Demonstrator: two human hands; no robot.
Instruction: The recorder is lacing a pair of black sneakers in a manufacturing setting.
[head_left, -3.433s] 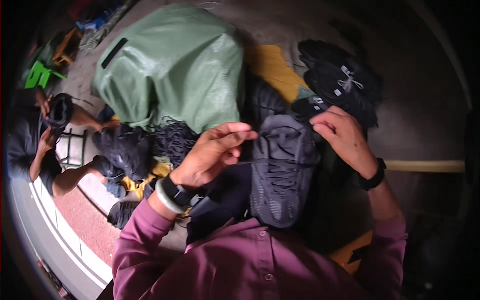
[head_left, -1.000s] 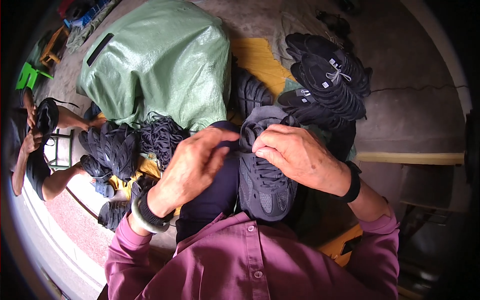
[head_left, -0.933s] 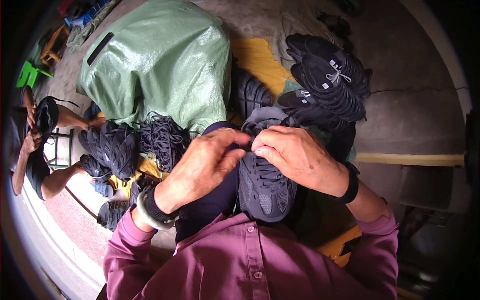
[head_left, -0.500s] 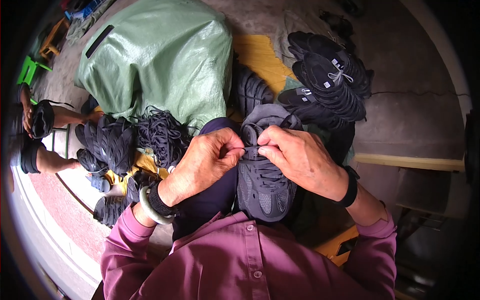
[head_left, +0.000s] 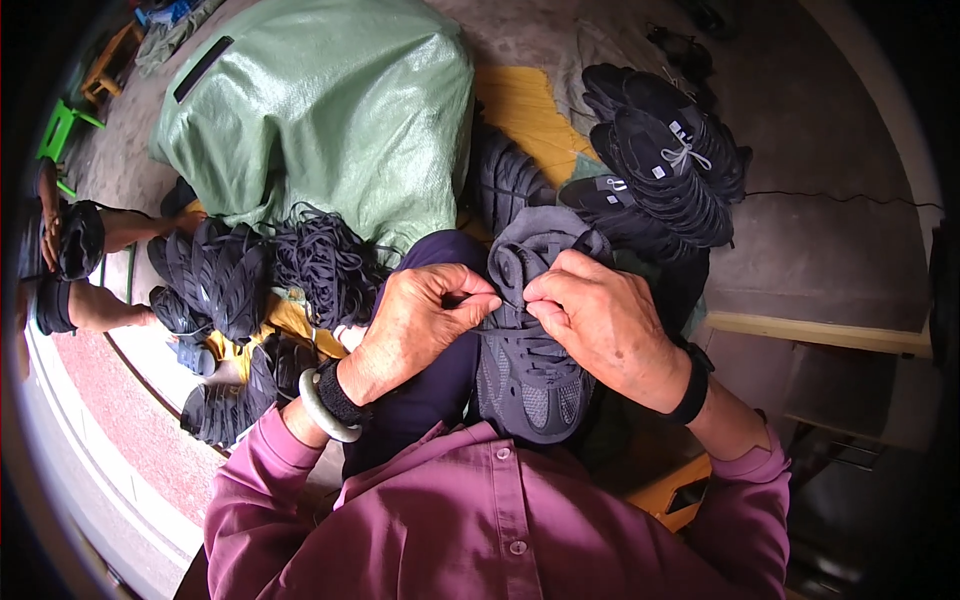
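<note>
A black shoe upper (head_left: 540, 375) with a mesh toe lies on my lap, its toe pointing toward me. Dark laces (head_left: 541, 352) criss-cross its front. My left hand (head_left: 430, 308) pinches a lace end at the left of the tongue, thumb against forefinger. Opposite it, close to the right eyelets, my right hand (head_left: 596, 318) is closed on the lace too, fingers curled. The two pinches are a short gap apart over the tongue. Exactly how the lace runs between them is too small to make out.
A big green woven sack (head_left: 330, 120) stands ahead. To its right are stacked black shoe uppers (head_left: 660, 165). On the left lie a tangle of black laces (head_left: 325, 262) and more uppers (head_left: 222, 275). Another person's legs (head_left: 105, 310) show at the far left, near a green stool (head_left: 62, 135).
My hands have drawn slightly apart at the tongue, my right hand shifting a little to the right. Both still pinch at the lace.
</note>
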